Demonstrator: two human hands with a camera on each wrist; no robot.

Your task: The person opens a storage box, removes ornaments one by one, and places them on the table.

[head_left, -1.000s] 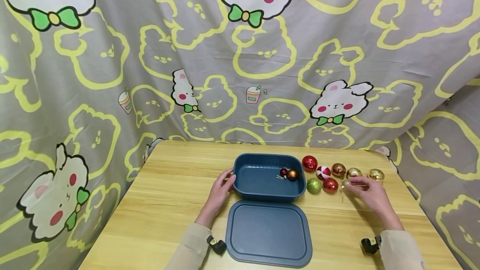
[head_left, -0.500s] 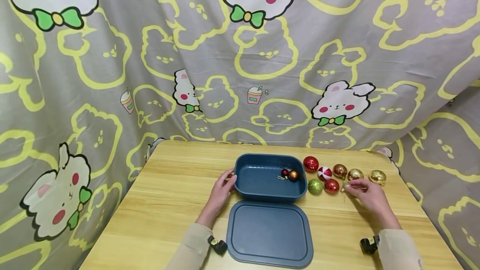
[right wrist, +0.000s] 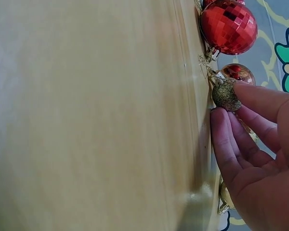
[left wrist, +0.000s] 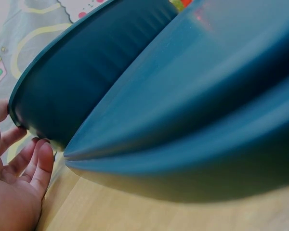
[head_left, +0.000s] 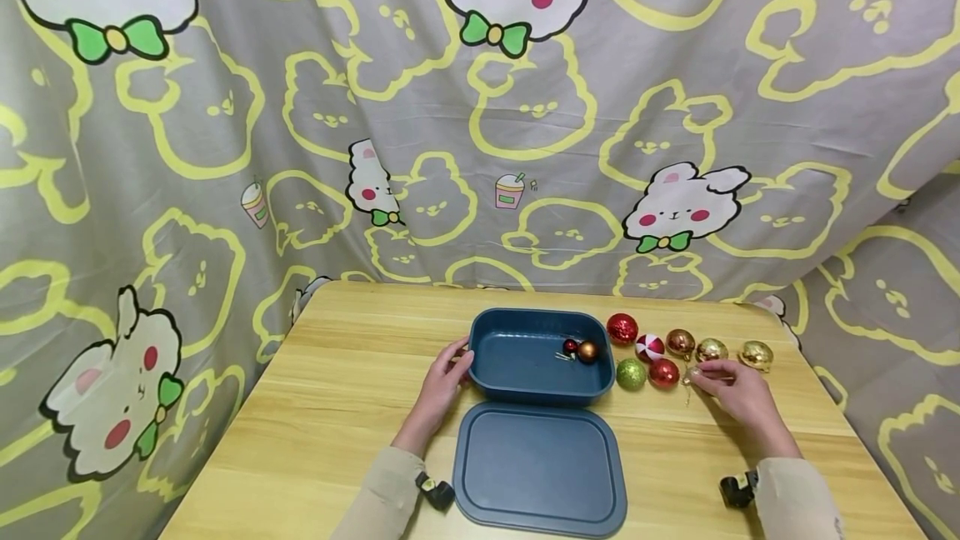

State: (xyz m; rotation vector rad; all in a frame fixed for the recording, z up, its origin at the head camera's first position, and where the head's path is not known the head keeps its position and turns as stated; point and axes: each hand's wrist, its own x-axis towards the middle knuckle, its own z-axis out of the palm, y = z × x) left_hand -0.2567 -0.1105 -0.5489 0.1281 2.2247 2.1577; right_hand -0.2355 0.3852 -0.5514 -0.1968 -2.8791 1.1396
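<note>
A dark blue plastic box (head_left: 540, 396) stands uncovered on the table. My left hand (head_left: 441, 382) holds its left end, thumb at the near corner and fingers round the side. Inside, at the right end, lie a copper ball (head_left: 588, 351) and a small dark red ball (head_left: 570, 346). My right hand (head_left: 738, 394) pinches a small gold glitter Christmas ball (right wrist: 226, 95) between thumb and fingers, close over the table, its thin gold cord hanging toward me. Right beside it lie a shiny red ball (head_left: 663, 373) and a gold ball (head_left: 711, 349).
The box's flat lid (head_left: 540, 469) lies just in front of it. To the right of the box sit a red ball (head_left: 622, 329), a red-and-white ball (head_left: 649, 347), a brownish gold ball (head_left: 679, 342), a green ball (head_left: 631, 373) and another gold ball (head_left: 755, 355). A patterned curtain (head_left: 420, 107) hangs behind the table.
My right hand has shifted slightly toward me with the small gold glitter ball, then stays nearly still. The left hand and the box keep their places.
</note>
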